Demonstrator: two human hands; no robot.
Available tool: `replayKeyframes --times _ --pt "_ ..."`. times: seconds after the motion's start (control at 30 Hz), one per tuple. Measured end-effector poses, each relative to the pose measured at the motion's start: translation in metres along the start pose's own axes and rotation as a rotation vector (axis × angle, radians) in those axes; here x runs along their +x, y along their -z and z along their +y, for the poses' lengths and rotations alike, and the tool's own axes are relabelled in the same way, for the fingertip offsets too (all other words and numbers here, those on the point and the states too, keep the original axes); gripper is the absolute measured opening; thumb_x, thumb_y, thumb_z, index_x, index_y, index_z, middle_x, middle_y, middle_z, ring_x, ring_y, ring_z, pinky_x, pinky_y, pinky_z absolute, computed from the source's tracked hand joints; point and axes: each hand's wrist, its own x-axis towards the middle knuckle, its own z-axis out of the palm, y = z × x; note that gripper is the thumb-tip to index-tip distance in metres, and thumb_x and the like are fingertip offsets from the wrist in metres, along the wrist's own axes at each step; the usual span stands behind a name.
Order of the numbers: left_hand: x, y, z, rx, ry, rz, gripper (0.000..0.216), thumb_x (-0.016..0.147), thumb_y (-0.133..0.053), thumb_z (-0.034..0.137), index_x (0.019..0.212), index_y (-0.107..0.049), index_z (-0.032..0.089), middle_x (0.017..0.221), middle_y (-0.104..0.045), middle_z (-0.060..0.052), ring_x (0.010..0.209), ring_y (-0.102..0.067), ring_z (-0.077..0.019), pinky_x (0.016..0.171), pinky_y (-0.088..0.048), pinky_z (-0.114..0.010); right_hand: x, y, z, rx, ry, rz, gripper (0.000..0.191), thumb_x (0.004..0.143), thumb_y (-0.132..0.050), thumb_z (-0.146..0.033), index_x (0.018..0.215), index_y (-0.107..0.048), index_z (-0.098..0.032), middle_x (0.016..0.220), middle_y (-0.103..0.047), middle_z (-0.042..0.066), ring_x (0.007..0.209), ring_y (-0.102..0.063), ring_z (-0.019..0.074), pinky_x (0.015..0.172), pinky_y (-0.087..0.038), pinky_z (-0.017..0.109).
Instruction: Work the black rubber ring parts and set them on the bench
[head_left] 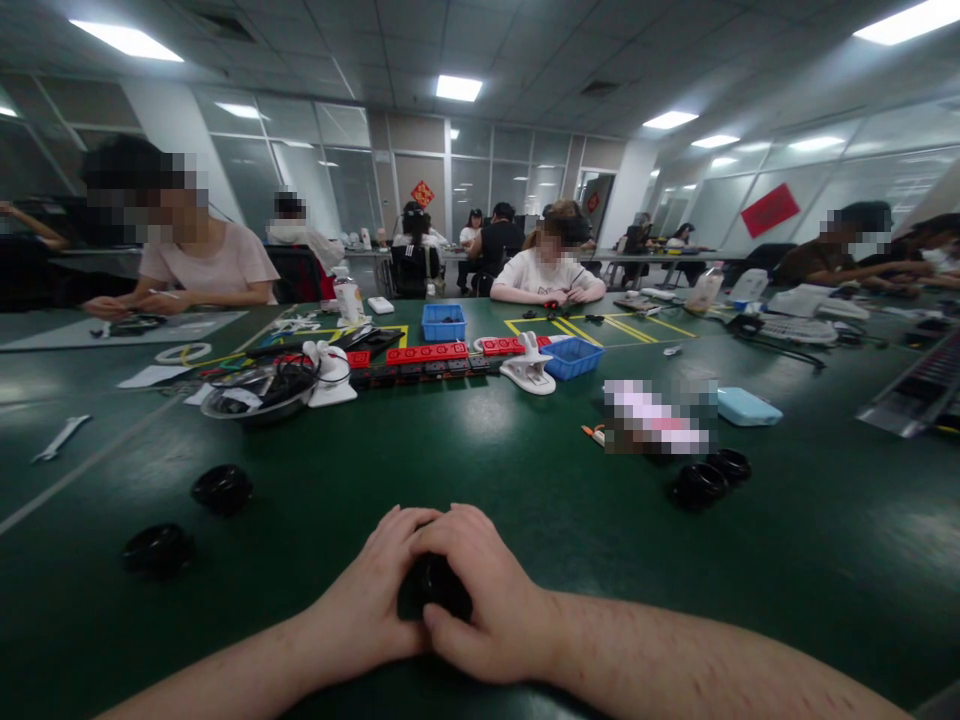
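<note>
Both my hands meet at the near edge of the green table (525, 470). My left hand (371, 595) and my right hand (480, 600) are cupped together, fingers curled round a small black round object (439, 588). Most of it is hidden by the fingers. Similar black round parts lie on the table: one (222, 488) and another (157, 548) to the left, two more (709, 478) to the right.
A bowl with cables (259, 392), red power strips (427, 353), two blue bins (444, 322), white clips (529, 370), a light blue case (748, 407) and a wrench (60, 438) lie farther out. Several people sit working at the far sides.
</note>
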Motion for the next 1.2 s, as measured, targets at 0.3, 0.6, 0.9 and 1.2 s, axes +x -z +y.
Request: replayKeyframes --times 0.3,0.6,0.9,1.2 --pt "-0.001 0.0 0.0 0.133 -0.007 0.033 0.048 0.064 -0.067 0.037 0.105 -0.048 0.021 0.107 -0.053 -0.007 0.107 -0.048 -0.0294 0.104 -0.017 -0.056 0.0 -0.002 0.0 -0.122 -0.198 -0.055 0.047 0.068 -0.063 -0.042 0.105 -0.048 -0.017 0.095 -0.055 0.007 0.086 -0.048 0.0213 0.079 -0.038 0.038" --pt "0.003 0.006 0.013 0.06 0.023 -0.012 0.031 0.063 -0.064 0.021 0.093 -0.055 0.02 0.096 -0.054 -0.004 0.098 -0.05 -0.0262 0.103 -0.025 -0.051 -0.001 -0.003 0.002 -0.04 -0.145 -0.045 0.029 0.067 -0.053 -0.021 0.095 -0.05 -0.016 0.09 -0.056 0.006 0.084 -0.049 0.0192 0.077 -0.04 0.035" --pt "-0.002 0.001 0.001 0.046 -0.006 0.011 0.064 0.064 -0.062 0.02 0.123 -0.037 0.023 0.126 -0.041 -0.009 0.12 -0.035 -0.0312 0.105 -0.017 -0.056 0.0 -0.001 0.001 0.019 0.02 -0.014 0.044 0.06 -0.043 -0.022 0.104 -0.046 -0.017 0.098 -0.056 0.008 0.097 -0.05 0.0225 0.092 -0.034 0.042" --pt "0.001 0.0 0.003 0.107 -0.003 0.015 0.056 0.064 -0.069 0.037 0.112 -0.046 0.02 0.113 -0.051 -0.009 0.11 -0.045 -0.0309 0.105 -0.017 -0.057 0.0 -0.003 0.001 -0.123 -0.193 -0.044 0.047 0.065 -0.062 -0.036 0.106 -0.047 -0.018 0.098 -0.054 0.007 0.09 -0.048 0.0223 0.081 -0.036 0.039"
